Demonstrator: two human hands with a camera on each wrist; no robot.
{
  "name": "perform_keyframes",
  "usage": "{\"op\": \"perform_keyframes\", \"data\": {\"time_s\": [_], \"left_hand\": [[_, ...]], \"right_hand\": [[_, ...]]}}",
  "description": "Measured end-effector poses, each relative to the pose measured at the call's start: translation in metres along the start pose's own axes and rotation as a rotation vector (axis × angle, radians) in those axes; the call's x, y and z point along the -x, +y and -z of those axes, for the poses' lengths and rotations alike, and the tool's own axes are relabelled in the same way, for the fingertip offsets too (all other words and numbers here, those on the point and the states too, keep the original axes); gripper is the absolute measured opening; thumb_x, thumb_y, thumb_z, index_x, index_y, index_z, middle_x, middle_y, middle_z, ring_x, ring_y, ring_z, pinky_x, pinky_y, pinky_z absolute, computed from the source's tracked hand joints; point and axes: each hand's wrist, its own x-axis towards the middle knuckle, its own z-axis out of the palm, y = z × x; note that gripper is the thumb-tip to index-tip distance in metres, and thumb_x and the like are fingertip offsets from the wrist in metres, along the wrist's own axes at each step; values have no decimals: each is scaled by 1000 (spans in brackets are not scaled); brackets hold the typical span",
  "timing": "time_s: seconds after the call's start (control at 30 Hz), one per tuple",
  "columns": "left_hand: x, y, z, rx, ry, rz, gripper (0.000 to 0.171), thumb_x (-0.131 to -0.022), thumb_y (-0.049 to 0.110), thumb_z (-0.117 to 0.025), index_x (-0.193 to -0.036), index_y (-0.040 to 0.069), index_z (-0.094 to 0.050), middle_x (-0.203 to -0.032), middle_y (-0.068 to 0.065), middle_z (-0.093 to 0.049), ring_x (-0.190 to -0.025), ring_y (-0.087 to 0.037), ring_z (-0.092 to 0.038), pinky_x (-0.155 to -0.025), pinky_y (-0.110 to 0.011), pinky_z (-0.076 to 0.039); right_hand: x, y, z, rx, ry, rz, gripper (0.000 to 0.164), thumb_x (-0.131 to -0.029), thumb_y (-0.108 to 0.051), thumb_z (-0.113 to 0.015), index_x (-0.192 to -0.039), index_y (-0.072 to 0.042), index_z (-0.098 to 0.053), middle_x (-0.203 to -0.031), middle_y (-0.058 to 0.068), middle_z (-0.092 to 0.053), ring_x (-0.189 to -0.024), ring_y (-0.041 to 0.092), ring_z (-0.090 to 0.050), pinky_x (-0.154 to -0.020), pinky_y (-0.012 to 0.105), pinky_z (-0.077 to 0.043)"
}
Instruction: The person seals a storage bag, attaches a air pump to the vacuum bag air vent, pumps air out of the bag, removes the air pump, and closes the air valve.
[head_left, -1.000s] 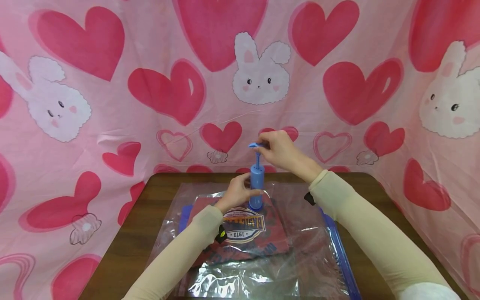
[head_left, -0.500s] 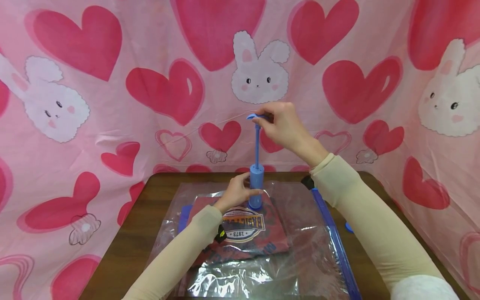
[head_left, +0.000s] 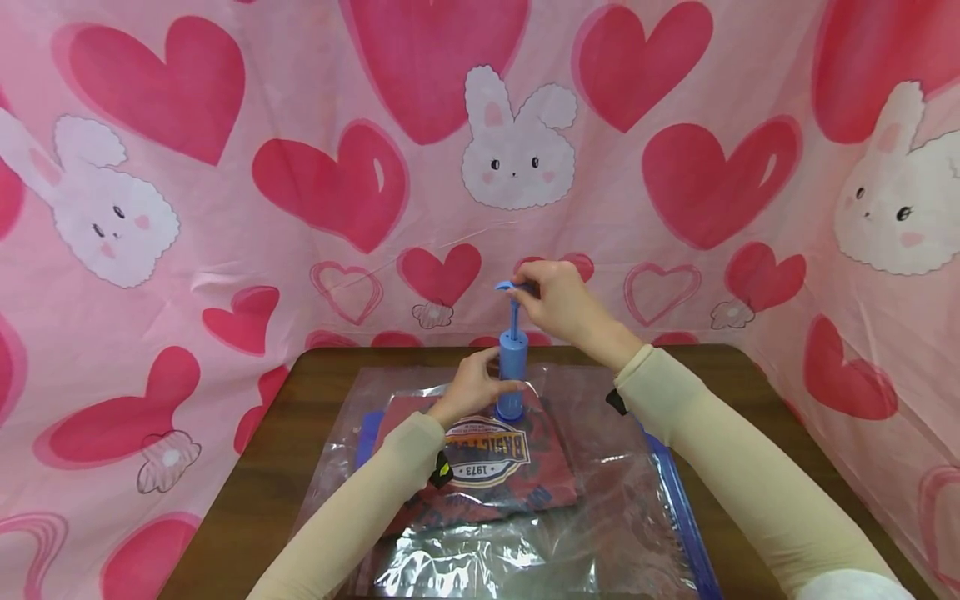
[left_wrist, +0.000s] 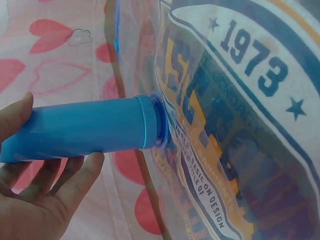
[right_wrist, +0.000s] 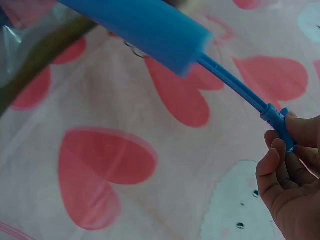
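Note:
A blue hand pump [head_left: 513, 367] stands upright on a clear plastic storage bag [head_left: 630, 492], its base on the bag's round valve [left_wrist: 159, 120]. My left hand [head_left: 472, 385] grips the pump's barrel [left_wrist: 85, 127], thumb on one side and fingers on the other. With my right hand [head_left: 558, 300] I pinch the pump's handle [right_wrist: 285, 132]. Part of the rod [right_wrist: 232, 82] shows between the handle and the barrel. Inside the bag lies a folded dark red garment [head_left: 551, 485] with a large "1973" print facing up, partly covered by my left forearm.
Along the bag's right side runs a blue strip [head_left: 686, 517]. Another blue patch [head_left: 369, 435] shows at the garment's left. The dark wooden table [head_left: 262, 467] is enclosed by a pink heart-and-rabbit cloth [head_left: 442, 192] close behind.
My right hand drew the pump handle up half a second ago, lengthening the exposed rod, and has now pushed it back down partway. The left hand and the bag stay in place.

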Motion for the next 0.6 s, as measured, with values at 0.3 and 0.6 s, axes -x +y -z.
{"op": "perform_keyframes", "data": {"time_s": [0.3,0.6], "left_hand": [[-1,-1,0,-26,13,-5,54,-88,23,-88,-136,8,-66,-118,-8,-75,-105,-26,-73,-88,-44,-60],[-1,-1,0,-36,0,-4,56,-89,22,-87,-139,10,-65,-122,-7,-73,-108,-26,-72,-89,-44,-60]], "right_hand": [[18,8,-20,-3,-52,-48,12,-92,-5,-81,-98,0,-72,-88,9,-72,-68,17,-64,-70,36,-63],[29,18,-34,16,-68,-23,13,-90,-4,-83,-92,1,-71,-88,12,-73,-70,20,-69,-71,38,-63]]}}
